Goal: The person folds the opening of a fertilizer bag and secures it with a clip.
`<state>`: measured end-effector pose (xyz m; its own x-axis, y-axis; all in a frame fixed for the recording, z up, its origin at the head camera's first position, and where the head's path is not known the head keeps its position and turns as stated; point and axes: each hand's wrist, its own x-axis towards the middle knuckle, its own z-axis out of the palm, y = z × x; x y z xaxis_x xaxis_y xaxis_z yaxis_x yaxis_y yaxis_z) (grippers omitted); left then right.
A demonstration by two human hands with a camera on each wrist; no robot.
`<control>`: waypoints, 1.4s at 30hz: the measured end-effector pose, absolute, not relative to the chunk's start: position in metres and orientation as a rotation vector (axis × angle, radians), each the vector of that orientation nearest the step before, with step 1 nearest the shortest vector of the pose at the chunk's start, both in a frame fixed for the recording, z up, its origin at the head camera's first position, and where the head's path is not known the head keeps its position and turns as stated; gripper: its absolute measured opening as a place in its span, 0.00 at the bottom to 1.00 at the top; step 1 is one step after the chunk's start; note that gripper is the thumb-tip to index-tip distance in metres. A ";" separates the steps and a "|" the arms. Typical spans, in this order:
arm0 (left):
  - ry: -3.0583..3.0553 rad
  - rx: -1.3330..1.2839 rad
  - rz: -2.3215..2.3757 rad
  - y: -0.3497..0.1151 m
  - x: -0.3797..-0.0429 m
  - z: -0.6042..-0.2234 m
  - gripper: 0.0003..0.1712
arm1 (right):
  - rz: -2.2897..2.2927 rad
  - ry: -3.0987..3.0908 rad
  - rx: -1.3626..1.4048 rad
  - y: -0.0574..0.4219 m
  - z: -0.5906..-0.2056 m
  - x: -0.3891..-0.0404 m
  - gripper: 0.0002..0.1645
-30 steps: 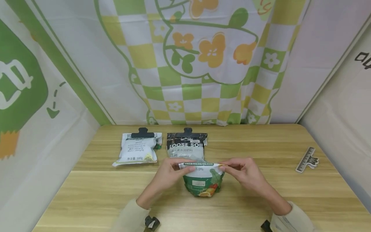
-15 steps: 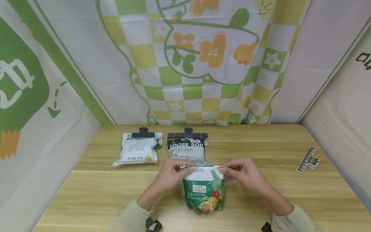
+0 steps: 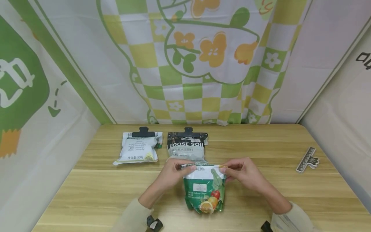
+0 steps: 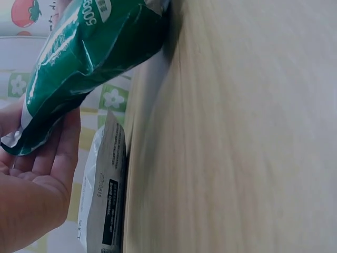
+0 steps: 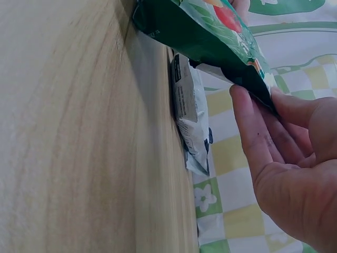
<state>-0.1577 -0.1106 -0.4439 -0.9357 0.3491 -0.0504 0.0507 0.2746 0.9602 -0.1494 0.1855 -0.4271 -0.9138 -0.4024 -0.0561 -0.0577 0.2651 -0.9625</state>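
A green and white plastic pouch (image 3: pixel 204 190) with fruit and vegetables printed on it is held up by its folded top edge, in front of me near the middle of the table. My left hand (image 3: pixel 170 175) pinches the top left corner, thumb in front and fingers behind. At the top right corner my right hand (image 3: pixel 243 172) pinches the same edge likewise. In the left wrist view the pouch (image 4: pixel 89 58) slants from the left hand (image 4: pixel 39 174) down to the wood. The right wrist view shows the right hand (image 5: pixel 289 142) with its thumb and fingers on the pouch corner.
Behind the pouch lies a black and grey "LOOSE SOIL" bag (image 3: pixel 186 145) with a black clip (image 3: pixel 188 131) on its top. A white bag (image 3: pixel 138 149), also clipped, lies left of it. A loose ruler-patterned clip (image 3: pixel 307 160) rests on the wooden table (image 3: pixel 261 145) at the right.
The pouch has tilted so that its bottom came toward me and more of its printed front shows. Both hands keep their pinch on the top corners and have barely moved.
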 end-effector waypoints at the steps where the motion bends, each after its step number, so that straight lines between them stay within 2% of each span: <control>1: 2.293 0.360 1.717 -0.110 -0.158 -0.444 0.12 | -1.691 2.249 -0.416 0.186 -0.427 -0.150 0.16; 16: 2.146 0.236 1.853 -0.104 -0.162 -0.444 0.16 | -1.593 2.291 -0.295 0.188 -0.424 -0.152 0.25; 21: 2.137 0.239 1.839 -0.104 -0.163 -0.443 0.17 | -1.584 2.306 -0.285 0.187 -0.422 -0.151 0.24; 28: 2.072 0.267 1.821 -0.102 -0.164 -0.441 0.21 | -1.732 2.279 -0.118 0.183 -0.420 -0.148 0.23; 42: 2.081 0.275 1.821 -0.102 -0.162 -0.440 0.17 | -1.811 2.227 -0.101 0.185 -0.423 -0.149 0.19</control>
<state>-0.1622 -0.1023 -0.4397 -0.9160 0.3757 -0.1405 -0.0894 0.1502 0.9846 -0.1490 0.1850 -0.4228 -0.9615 -0.2213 -0.1630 0.1145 0.2166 -0.9695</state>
